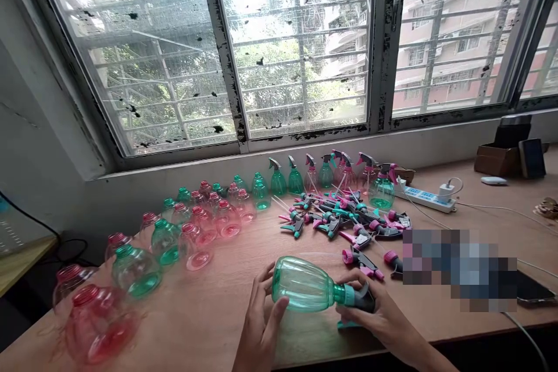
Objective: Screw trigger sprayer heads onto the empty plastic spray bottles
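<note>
Near desk [209, 319] front edge: left hand [262, 315] cups green bottle [303, 283], right hand [378, 313] grips spray head [363, 300]; likely fitting, twist needs steadiness.

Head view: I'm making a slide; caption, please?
Left hand on a sideways green bottle, right hand on its spray head.

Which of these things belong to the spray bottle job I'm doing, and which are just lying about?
Likely job: held green bottle; its spray head; headless bottles; loose spray heads; bottles with heads.
Likely lying about: power strip; brown box; black slab.
</note>
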Demonstrator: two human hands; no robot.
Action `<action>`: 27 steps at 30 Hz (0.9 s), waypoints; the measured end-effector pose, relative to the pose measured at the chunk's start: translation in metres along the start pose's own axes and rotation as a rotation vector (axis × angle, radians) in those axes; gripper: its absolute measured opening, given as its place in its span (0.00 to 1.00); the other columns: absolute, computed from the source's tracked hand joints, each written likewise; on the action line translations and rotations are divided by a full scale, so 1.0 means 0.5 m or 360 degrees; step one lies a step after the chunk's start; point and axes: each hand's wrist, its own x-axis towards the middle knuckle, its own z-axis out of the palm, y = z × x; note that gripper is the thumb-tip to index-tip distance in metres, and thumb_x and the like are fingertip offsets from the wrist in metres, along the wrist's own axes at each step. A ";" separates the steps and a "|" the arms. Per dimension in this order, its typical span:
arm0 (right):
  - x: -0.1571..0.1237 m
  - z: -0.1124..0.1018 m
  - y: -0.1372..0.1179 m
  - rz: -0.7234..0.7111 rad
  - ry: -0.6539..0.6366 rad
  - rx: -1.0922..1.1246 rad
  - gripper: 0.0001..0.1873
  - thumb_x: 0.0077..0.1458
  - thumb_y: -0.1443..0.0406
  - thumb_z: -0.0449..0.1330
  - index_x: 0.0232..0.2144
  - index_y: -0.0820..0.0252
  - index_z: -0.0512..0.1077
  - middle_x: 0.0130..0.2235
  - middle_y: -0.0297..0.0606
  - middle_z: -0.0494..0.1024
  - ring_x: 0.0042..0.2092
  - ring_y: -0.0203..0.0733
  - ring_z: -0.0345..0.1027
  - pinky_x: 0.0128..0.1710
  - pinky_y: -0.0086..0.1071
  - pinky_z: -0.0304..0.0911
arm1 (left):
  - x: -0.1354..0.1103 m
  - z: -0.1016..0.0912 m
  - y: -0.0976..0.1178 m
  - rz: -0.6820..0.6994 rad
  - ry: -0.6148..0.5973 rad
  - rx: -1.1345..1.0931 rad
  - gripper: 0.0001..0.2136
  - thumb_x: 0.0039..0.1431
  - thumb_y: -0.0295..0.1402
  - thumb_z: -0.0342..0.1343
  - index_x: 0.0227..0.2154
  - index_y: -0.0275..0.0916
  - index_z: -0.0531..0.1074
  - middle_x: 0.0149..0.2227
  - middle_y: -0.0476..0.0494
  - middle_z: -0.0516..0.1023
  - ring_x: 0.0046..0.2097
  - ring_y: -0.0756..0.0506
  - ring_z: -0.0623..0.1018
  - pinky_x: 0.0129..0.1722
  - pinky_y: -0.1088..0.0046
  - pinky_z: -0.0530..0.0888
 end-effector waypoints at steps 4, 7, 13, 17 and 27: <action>0.002 -0.005 -0.013 0.0037 -0.0030 0.0045 0.20 0.51 0.53 0.70 0.40 0.56 0.72 0.28 0.30 0.77 0.29 0.44 0.76 0.32 0.36 0.73 | 0.000 -0.003 0.011 0.0016 -0.0022 0.0118 0.19 0.66 0.42 0.54 0.59 0.50 0.68 0.67 0.42 0.61 0.69 0.35 0.59 0.67 0.52 0.60; 0.004 -0.005 -0.011 0.0053 0.0007 0.0074 0.20 0.50 0.53 0.71 0.39 0.56 0.72 0.26 0.29 0.76 0.28 0.43 0.75 0.31 0.35 0.72 | -0.005 0.003 0.021 0.0062 0.0000 0.0123 0.19 0.64 0.41 0.57 0.57 0.50 0.68 0.67 0.41 0.61 0.69 0.35 0.60 0.67 0.51 0.58; -0.002 -0.002 0.016 -0.0032 0.0024 0.0030 0.20 0.46 0.54 0.74 0.39 0.55 0.75 0.32 0.30 0.73 0.33 0.41 0.72 0.33 0.35 0.76 | -0.006 0.008 0.007 -0.0005 0.0098 -0.0101 0.18 0.64 0.47 0.54 0.52 0.43 0.72 0.65 0.36 0.62 0.67 0.31 0.62 0.63 0.49 0.65; -0.004 -0.002 0.003 -0.0003 -0.0028 0.0060 0.18 0.50 0.55 0.72 0.40 0.55 0.74 0.33 0.30 0.76 0.32 0.41 0.74 0.34 0.36 0.75 | -0.001 0.000 -0.001 0.0025 0.0030 -0.0083 0.18 0.66 0.43 0.53 0.55 0.45 0.71 0.67 0.37 0.60 0.68 0.33 0.61 0.62 0.53 0.69; -0.001 -0.002 0.013 -0.0048 0.0047 0.0047 0.19 0.47 0.56 0.74 0.39 0.55 0.75 0.32 0.29 0.73 0.33 0.40 0.71 0.33 0.34 0.75 | -0.008 0.009 0.007 0.0088 0.0093 -0.0135 0.23 0.60 0.50 0.58 0.52 0.43 0.71 0.68 0.35 0.60 0.66 0.30 0.64 0.62 0.51 0.68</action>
